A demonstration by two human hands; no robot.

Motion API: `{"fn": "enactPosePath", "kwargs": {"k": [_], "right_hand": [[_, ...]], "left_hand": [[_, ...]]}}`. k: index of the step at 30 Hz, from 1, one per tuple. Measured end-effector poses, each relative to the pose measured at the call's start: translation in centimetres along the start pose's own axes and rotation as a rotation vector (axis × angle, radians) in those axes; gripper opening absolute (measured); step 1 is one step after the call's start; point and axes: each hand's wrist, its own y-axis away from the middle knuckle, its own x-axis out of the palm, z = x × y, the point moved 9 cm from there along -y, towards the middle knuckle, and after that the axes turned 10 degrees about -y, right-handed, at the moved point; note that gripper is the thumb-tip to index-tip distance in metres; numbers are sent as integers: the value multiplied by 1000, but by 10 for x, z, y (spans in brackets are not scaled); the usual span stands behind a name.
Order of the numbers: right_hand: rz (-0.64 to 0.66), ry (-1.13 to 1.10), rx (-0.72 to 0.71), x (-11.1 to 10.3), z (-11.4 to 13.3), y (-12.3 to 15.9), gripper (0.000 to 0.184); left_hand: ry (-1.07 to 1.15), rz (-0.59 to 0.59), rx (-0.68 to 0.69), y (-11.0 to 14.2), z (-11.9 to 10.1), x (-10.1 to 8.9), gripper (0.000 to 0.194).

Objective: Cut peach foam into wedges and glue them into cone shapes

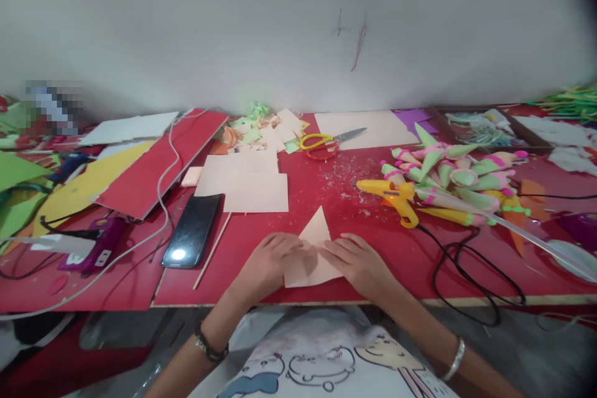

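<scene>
In front of me at the table's near edge is a piece of cream paper, folded or curled over with its pointed tip facing away from me. My left hand grips its left side, the fingers bent over the paper. On the right side, my right hand holds it too, fingertips resting on the surface. The thumbs are hard to make out. Beyond it lie flat cream sheets. A thin wooden stick lies to the left of my left hand.
A black phone and a purple power strip lie left. Yellow-handled scissors rest near paper scraps. To the right are a yellow glue gun, its looped black cord and a pile of green-and-pink paper cones.
</scene>
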Motion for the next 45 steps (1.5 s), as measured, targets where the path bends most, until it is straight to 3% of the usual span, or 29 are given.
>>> {"fn": "enactPosePath", "kwargs": {"k": [2, 6, 13, 17, 21, 25, 36, 39, 41, 45], "right_hand": [[31, -30, 23, 5, -2, -1, 32], [92, -177, 35, 11, -5, -3, 27], [34, -451, 229, 16, -22, -14, 14], [20, -520, 348, 22, -31, -20, 14], [22, -514, 470, 27, -42, -20, 13], [14, -495, 539, 28, -48, -19, 10], [87, -225, 523, 32, -47, -16, 26], [79, -170, 507, 30, -45, -17, 27], [78, -158, 501, 31, -45, -17, 27], [71, -156, 503, 32, -45, -16, 25]], "left_hand": [[-80, 42, 61, 6, -6, 5, 23], [-164, 34, 24, 9, -6, 6, 23], [108, -25, -108, 1, 11, 9, 17], [110, -28, -219, 2, 25, 13, 14], [24, 15, -331, 5, 36, 15, 18], [-17, 6, -359, 8, 39, 14, 20], [-131, 35, -424, 20, 42, 10, 26], [-195, 23, -357, 17, 39, 7, 17], [-287, -3, -261, 14, 32, 2, 20], [-437, 76, 70, 7, 6, 4, 37]]}}
